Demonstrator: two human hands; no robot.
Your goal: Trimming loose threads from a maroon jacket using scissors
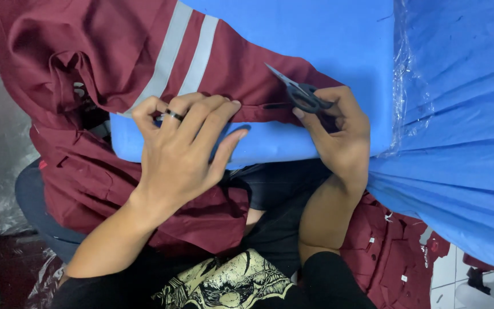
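Bright, even overhead light. Soft shadows under the left hand (181, 151) on the blue table (315, 34). Glare on the plastic wrap (410, 80). Bottom left corner dim; focus sharp throughout.

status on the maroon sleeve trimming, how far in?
Done: the maroon jacket lies spread with its sleeve over the blue pad. In hand: left hand pins the sleeve hem; right hand holds small snips at the edge. Left: can't tell; more maroon garments lie lower right.

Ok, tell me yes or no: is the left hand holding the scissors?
No, the scissors are in the right hand, while the left hand presses flat on the maroon garment.
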